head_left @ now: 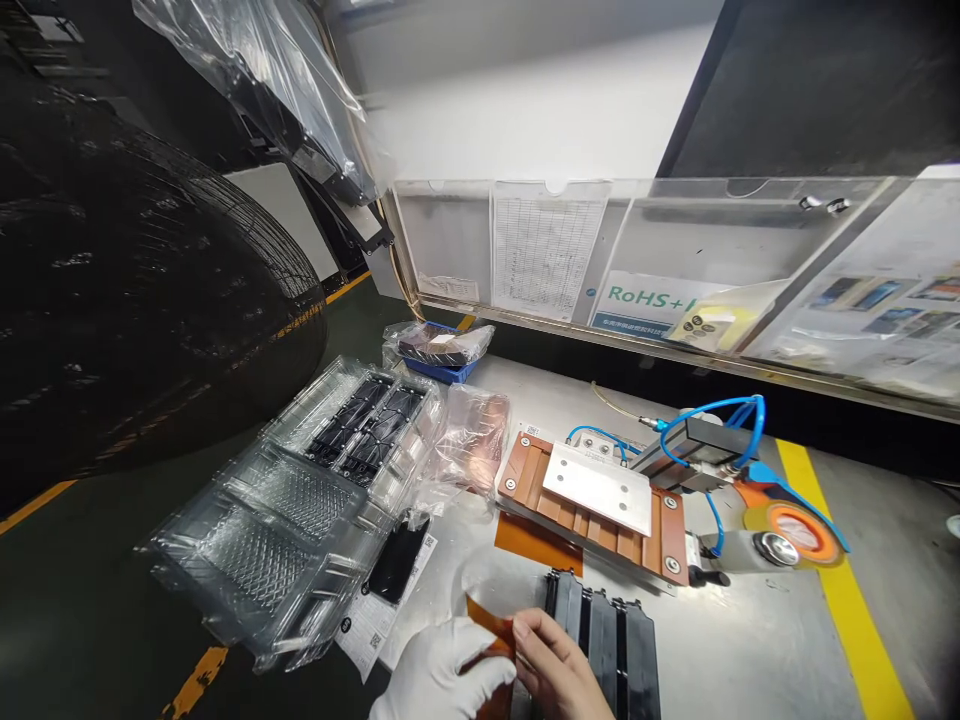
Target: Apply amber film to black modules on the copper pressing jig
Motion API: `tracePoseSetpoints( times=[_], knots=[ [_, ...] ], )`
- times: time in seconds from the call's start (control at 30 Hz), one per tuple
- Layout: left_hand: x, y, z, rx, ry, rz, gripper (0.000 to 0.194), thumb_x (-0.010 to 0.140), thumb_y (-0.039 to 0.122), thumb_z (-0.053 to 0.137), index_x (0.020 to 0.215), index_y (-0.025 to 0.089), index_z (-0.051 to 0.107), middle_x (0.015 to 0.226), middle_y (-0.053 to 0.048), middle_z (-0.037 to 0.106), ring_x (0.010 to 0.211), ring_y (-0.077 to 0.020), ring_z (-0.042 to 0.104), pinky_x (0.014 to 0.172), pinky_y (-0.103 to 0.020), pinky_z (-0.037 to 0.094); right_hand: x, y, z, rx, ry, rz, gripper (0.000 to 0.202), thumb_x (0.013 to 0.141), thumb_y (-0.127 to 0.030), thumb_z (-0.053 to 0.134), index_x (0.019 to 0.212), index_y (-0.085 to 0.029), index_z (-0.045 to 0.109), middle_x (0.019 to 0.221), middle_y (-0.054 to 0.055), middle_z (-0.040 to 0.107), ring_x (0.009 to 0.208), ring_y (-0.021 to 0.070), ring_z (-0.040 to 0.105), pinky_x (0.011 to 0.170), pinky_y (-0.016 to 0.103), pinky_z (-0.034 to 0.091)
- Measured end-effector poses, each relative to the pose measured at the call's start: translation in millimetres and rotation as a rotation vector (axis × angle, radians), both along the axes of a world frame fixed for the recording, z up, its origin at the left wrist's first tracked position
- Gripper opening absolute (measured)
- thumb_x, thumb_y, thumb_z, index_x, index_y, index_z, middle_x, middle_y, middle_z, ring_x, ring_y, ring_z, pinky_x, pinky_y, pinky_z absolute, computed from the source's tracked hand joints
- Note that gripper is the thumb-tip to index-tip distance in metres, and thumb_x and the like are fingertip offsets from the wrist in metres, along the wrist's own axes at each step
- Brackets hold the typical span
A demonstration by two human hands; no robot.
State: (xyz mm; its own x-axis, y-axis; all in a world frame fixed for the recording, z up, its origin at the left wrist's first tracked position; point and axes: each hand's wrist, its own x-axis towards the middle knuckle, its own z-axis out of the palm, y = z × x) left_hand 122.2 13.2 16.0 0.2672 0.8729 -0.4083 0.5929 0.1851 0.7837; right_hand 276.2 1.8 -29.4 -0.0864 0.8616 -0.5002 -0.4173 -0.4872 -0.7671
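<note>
My left hand (pixel 448 668), in a white glove, pinches a small piece of amber film (pixel 486 612) between thumb and fingers. Bare fingertips of my right hand (pixel 556 662) close on the right edge of the same film. Part of the film is hidden behind the glove. Just right of my hands, several long black plastic parts (pixel 637 640) lie side by side on the bench. Beyond my hands, an amber sheet (pixel 536 542) lies partly under a brown fixture (pixel 517 470) topped with a pale metal plate (pixel 596 487).
Clear plastic trays (pixel 262 540) stand left, with black parts (pixel 375 420) in one. A bag of copper-coloured pieces (pixel 476 440) lies behind. A metal-capped bottle (pixel 750 550), orange tape rolls (pixel 806 530) and blue air hoses (pixel 712 405) are right. A mesh-covered fan (pixel 150 300) stands far left.
</note>
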Motion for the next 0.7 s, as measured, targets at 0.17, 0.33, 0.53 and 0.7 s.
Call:
tracePoseSetpoints(
  times=[0.17, 0.33, 0.53, 0.7],
  knots=[
    [-6.4, -11.3, -15.9, -0.157, -0.24, 0.313, 0.033, 0.073, 0.053, 0.066, 0.073, 0.021, 0.069, 0.067, -0.001, 0.067, 0.057, -0.014, 0.058, 0.056, -0.024, 0.047, 22.9, 10.7, -8.2, -0.158, 0.158, -0.203, 0.039, 0.058, -0.049, 0.082, 0.083, -0.024, 0.068, 0.091, 0.001, 0.075, 0.093, 0.0185, 0.07, 0.083, 0.027, 0.058],
    [-33.4, -23.5, -53.6, -0.253, -0.41, 0.678, 0.057, 0.054, 0.075, 0.068, 0.071, 0.021, 0.061, 0.049, 0.003, 0.059, 0.042, -0.0117, 0.052, 0.045, -0.024, 0.043, 74.5, 23.6, 1.0, -0.301, 0.323, -0.607, 0.033, 0.065, -0.028, 0.08, 0.096, -0.023, 0.069, 0.091, -0.001, 0.076, 0.085, 0.0111, 0.07, 0.073, 0.015, 0.058],
    [-74.1, -33.4, -108.4, -0.336, -0.199, 0.681, 0.074, 0.048, 0.09, 0.053, 0.074, 0.02, 0.052, 0.049, 0.005, 0.053, 0.038, -0.0078, 0.044, 0.041, -0.023, 0.036, 124.4, 31.4, 17.9, -0.15, 0.105, -0.823, 0.02, 0.079, -0.038, 0.069, 0.095, -0.026, 0.069, 0.091, -0.005, 0.074, 0.082, 0.0076, 0.068, 0.073, 0.011, 0.057],
    [-90.2, -22.9, -117.3, -0.357, -0.038, 0.567, 0.062, 0.057, 0.077, 0.061, 0.086, 0.021, 0.063, 0.076, -0.006, 0.068, 0.072, -0.0232, 0.066, 0.062, -0.034, 0.052, 138.8, 37.7, 22.1, -0.074, -0.259, -0.606, 0.053, 0.057, -0.056, 0.08, 0.096, -0.022, 0.067, 0.102, 0.002, 0.07, 0.093, 0.0152, 0.065, 0.071, 0.015, 0.056]
  ],
)
